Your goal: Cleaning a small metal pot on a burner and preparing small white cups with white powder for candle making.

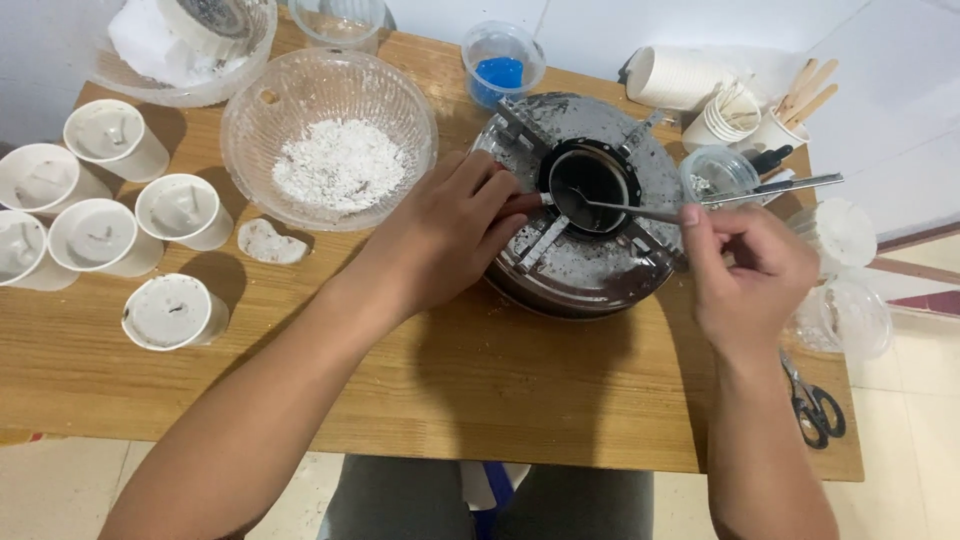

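left hand (445, 235) steadies small dark pot (587, 187) on round burner (590, 235); right hand (748, 272) pinches spoon (640, 211), bowl in pot | wooden surface (450, 390)

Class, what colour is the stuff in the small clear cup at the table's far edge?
Bright blue: the cup shows clearly in the head view, behind the burner.
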